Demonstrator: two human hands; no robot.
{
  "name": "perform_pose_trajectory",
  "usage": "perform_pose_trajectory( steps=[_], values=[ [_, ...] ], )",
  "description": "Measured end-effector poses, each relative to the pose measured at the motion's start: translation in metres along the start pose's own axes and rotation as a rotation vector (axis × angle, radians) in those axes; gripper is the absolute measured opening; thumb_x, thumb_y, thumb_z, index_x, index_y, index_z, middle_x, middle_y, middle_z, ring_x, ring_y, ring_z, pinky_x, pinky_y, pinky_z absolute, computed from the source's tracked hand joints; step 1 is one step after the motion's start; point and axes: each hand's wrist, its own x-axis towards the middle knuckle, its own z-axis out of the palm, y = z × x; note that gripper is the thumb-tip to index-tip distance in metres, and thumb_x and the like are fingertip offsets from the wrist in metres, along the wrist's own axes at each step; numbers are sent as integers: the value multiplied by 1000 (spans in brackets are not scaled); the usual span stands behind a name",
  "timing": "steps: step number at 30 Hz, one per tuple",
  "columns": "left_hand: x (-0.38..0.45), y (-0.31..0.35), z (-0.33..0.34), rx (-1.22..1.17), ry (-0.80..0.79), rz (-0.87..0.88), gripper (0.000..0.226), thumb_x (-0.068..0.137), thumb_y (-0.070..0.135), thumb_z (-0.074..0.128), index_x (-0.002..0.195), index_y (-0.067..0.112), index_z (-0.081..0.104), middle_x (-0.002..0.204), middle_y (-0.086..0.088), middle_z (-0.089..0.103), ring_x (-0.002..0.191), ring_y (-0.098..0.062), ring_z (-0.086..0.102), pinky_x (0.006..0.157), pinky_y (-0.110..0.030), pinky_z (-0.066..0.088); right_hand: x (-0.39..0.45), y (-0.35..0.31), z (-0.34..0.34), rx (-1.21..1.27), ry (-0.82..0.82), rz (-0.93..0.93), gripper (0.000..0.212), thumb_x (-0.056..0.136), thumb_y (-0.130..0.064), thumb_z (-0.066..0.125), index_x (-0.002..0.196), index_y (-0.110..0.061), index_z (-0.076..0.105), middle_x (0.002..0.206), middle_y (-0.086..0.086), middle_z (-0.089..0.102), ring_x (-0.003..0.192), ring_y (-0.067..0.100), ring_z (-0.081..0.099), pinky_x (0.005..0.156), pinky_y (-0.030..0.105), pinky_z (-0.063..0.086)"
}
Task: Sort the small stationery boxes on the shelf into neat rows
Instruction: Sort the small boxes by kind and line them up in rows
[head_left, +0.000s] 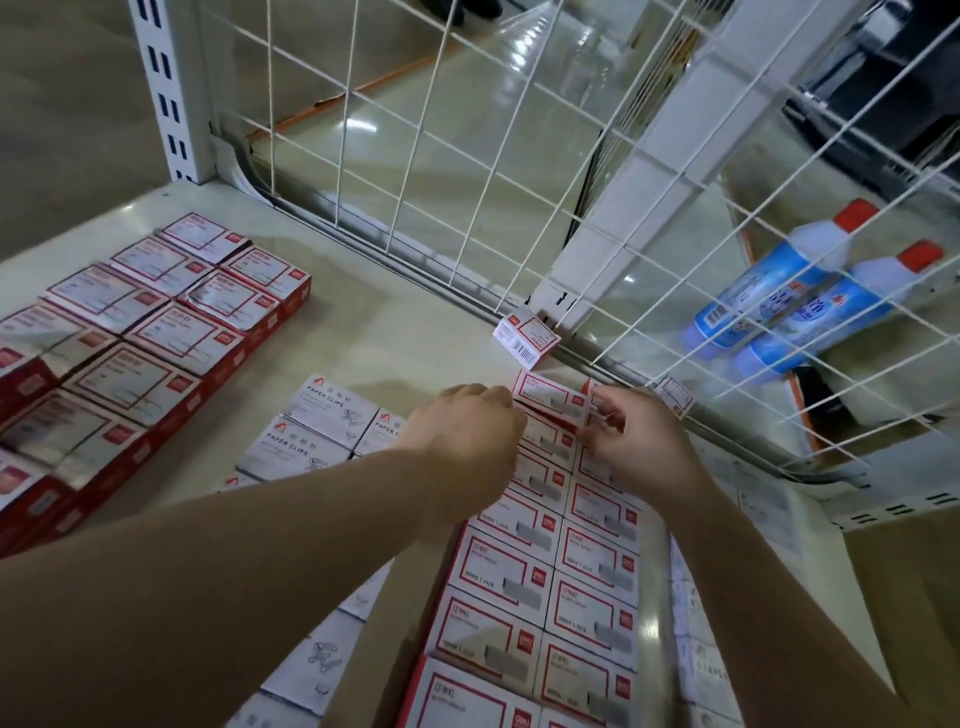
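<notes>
Both hands meet at far end of the double row of red-bordered boxes. Left hand curled, knuckles up, fingers hidden on far side at the top box; grip itself can't be made out. Right hand pinching that box's right edge, thumb and fingers bent. Shelf pale, wire grid back. Larger red boxes in two rows, left. Paper clip boxes just left of the hands. Two blue bottles behind grid, right. Loose small box tilted against the grid
</notes>
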Motion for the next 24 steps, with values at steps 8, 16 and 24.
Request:
perform_pose_trajectory(
  steps=[8, 16, 24],
  values=[
    [22, 1, 3, -52, 15, -106, 38, 96, 16, 44, 134, 17, 44, 129, -1, 47, 112, -20, 50, 89, -31, 49, 1, 4, 2, -104, 12, -46, 46, 93, -13, 44, 138, -20, 41, 130, 0, 46, 116, 17, 48, 101, 43, 41],
    [29, 4, 9, -117, -58, -200, 38, 95, 17, 48, 132, 19, 49, 114, -1, 54, 97, -17, 57, 70, -23, 49, 4, 5, 8, -143, -7, -60, 40, 94, -20, 40, 134, -16, 46, 130, -1, 41, 108, 14, 48, 96, 34, 44],
    [27, 7, 10, -75, -44, -213, 39, 94, 18, 51, 132, 18, 49, 113, -1, 52, 96, -17, 55, 72, -24, 48, 6, 13, 8, -113, 47, -89, 40, 92, -12, 42, 132, -16, 48, 125, 1, 45, 112, 15, 47, 98, 32, 41]
  ],
)
